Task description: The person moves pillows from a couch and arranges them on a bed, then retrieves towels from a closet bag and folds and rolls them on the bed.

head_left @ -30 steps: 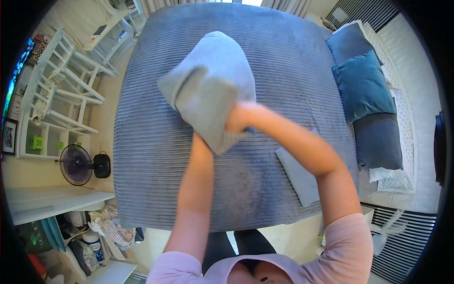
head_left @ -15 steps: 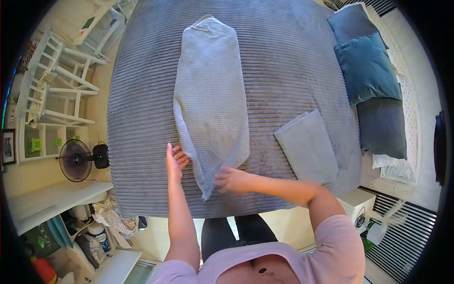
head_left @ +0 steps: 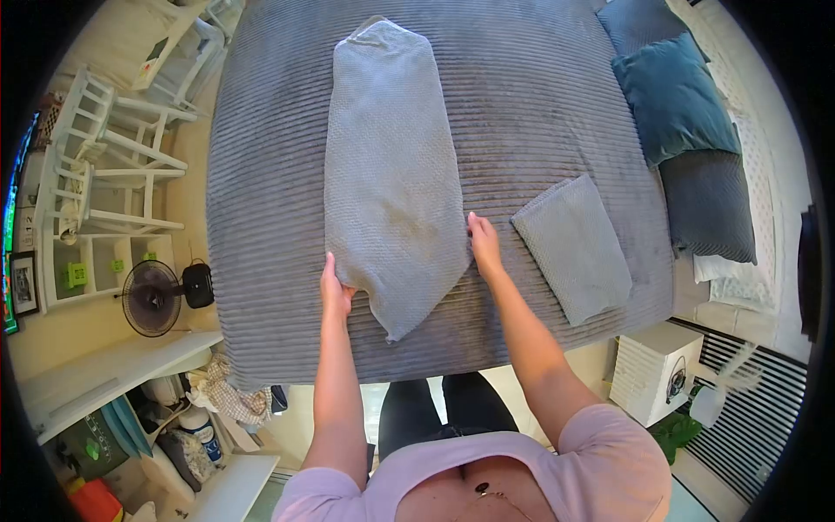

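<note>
A long light grey textured cloth (head_left: 391, 165) lies on the ribbed grey bedspread (head_left: 270, 174), its near end narrowing to a point. My left hand (head_left: 335, 289) is at the cloth's lower left edge, thumb up, with its fingers curled at or under the edge; what they grip is partly hidden. At the right edge is my right hand (head_left: 483, 241), its fingers bent close together beside the cloth; whether they pinch it is too small to tell. A folded grey cloth (head_left: 576, 250) rests on the bed to the right of that hand.
Teal and grey pillows (head_left: 674, 100) lie along the bed's right side. On the left are a black fan (head_left: 151, 298), white chairs (head_left: 130, 165) and a white shelf (head_left: 113, 383). A white cabinet (head_left: 648, 370) stands beyond the bed's near right corner.
The light grey cloth went from bunched and lifted to laid out lengthwise. Since then its lower part has spread wider, and my right hand has moved up and right to its right edge.
</note>
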A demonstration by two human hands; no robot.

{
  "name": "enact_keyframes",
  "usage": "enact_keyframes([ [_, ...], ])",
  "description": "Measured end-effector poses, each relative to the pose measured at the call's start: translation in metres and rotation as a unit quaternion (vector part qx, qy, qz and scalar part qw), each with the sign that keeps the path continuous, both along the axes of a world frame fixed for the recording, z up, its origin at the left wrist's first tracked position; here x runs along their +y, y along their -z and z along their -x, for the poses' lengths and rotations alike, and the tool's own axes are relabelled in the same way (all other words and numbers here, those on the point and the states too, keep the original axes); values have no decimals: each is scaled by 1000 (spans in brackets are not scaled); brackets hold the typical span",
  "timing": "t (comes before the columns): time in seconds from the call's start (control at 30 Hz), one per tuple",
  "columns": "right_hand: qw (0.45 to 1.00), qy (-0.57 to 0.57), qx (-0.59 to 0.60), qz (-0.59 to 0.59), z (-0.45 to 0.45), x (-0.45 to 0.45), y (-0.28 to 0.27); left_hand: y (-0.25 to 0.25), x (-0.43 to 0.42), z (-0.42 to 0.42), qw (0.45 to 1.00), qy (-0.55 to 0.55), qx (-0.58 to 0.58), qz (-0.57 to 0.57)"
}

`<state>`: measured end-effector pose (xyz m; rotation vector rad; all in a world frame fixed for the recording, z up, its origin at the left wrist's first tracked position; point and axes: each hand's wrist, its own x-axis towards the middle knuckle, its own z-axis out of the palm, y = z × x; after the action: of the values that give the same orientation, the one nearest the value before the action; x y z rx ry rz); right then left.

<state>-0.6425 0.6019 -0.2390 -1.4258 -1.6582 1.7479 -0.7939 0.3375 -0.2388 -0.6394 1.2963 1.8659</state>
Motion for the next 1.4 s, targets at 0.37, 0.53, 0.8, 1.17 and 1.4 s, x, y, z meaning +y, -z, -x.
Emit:
enact_keyframes([
  [0.37,883,8,137,449,-30,-25,15,40,-23,-22,977,40,-115,-176],
  [0.53,975,-71,-203,-62,-28,-24,5,-12,-25,-20,931,193,145,276],
  [0.8,991,-83,-93,-41,-12,-41,29,-19,26,-2,836,263,365,316],
  [1.17,971,-131,-197,-28,-25,-28,-16,-7,-29,5,848,329,233,343],
  [1.4,996,-38,14,77,4,-38,-2,1,15,23,841,207,367,340],
])
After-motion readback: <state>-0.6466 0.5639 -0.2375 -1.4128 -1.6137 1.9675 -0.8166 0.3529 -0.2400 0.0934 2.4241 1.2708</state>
